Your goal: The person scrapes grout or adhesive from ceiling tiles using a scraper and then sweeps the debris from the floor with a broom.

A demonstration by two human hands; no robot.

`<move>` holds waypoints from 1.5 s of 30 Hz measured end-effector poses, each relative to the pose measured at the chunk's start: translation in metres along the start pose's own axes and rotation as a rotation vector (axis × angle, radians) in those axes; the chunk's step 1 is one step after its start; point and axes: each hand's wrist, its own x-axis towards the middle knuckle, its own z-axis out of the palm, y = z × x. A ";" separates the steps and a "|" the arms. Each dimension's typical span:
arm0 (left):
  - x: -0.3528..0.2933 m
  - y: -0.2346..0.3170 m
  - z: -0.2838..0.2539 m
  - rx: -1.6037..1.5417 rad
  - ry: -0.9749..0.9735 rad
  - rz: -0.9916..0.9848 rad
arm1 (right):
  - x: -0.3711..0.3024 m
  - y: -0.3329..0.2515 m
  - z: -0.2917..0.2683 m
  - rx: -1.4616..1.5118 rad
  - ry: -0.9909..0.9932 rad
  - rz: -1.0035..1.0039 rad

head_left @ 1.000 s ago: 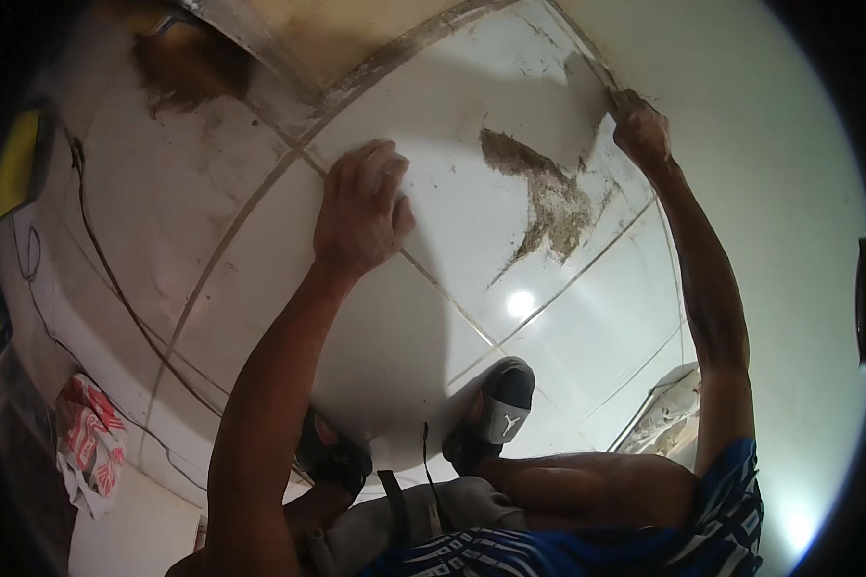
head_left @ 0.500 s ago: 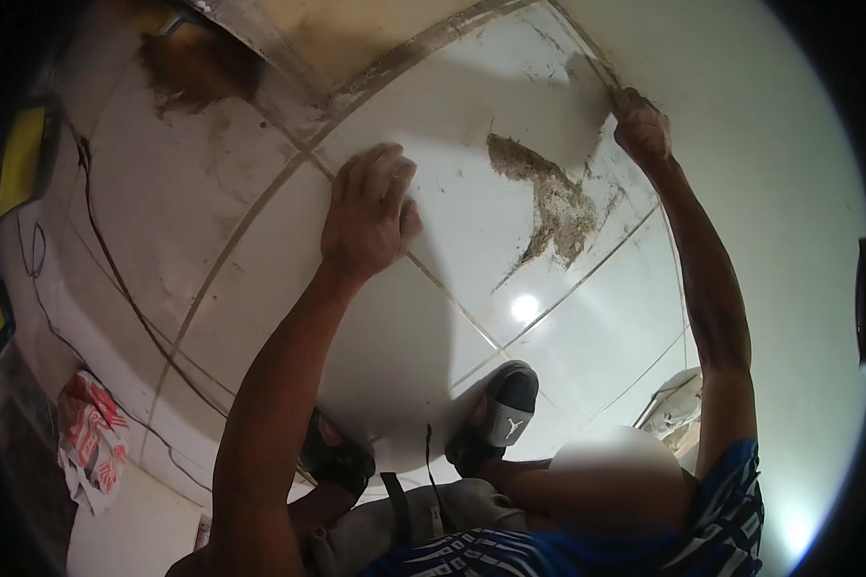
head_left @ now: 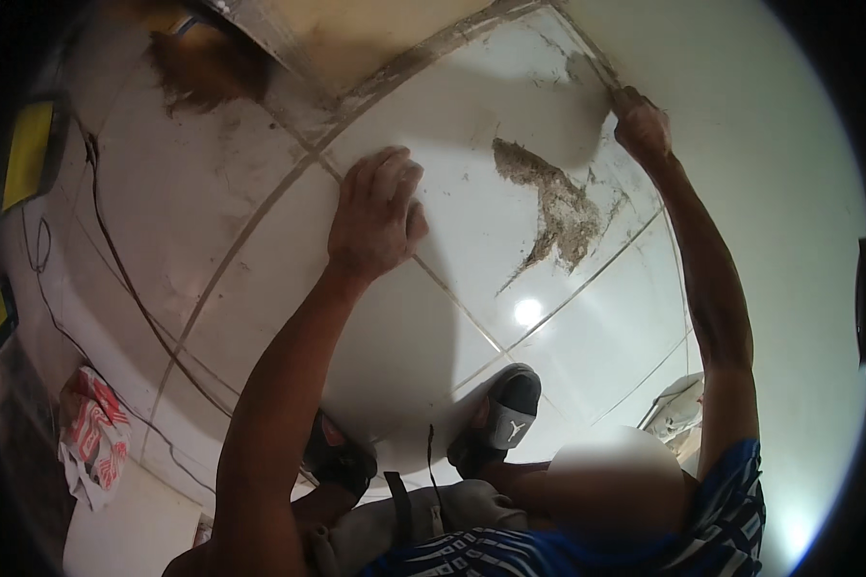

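Observation:
My left hand [head_left: 378, 213] rests palm down on a white floor tile [head_left: 375, 337], near a grout crossing. Its fingers are bent and slightly apart, the thumb stands off to the side, and no object shows in it. At the far right, my right hand [head_left: 643, 127] is closed by the joint where the floor meets the pale wall. Dust whitens its knuckles. Whatever its fingers hold is hidden behind them. Between my hands lies a patch of brown-grey, crumbly dirt [head_left: 560, 207] on the tile. Thin dirt streaks run along the wall joint beyond it.
A brush-like brown bristle head [head_left: 207, 67] lies at the far left. Dark cables [head_left: 130, 284] cross the floor on the left, near yellow-and-black objects [head_left: 31, 154] and a red-and-white plastic bag [head_left: 94, 433]. My sandalled foot [head_left: 510, 399] stands below. A pale bag [head_left: 674, 409] sits by the right wall.
The view has shifted slightly, so the floor and my left hand appear a little farther right. Both hands keep nearly the same places and poses.

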 end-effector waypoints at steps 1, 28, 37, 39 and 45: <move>0.002 0.001 0.000 0.012 -0.003 0.003 | -0.002 0.000 -0.002 0.052 0.058 -0.060; 0.003 0.003 0.002 0.049 0.017 0.015 | 0.019 -0.011 -0.008 0.002 -0.213 0.184; 0.001 0.001 0.001 0.042 0.020 0.018 | 0.037 -0.035 -0.040 0.024 -0.249 0.212; 0.001 0.001 0.000 0.061 0.015 0.018 | 0.037 -0.033 -0.034 0.028 -0.158 0.176; 0.002 0.005 0.000 0.040 0.000 0.000 | 0.041 -0.019 -0.014 -0.001 -0.171 0.179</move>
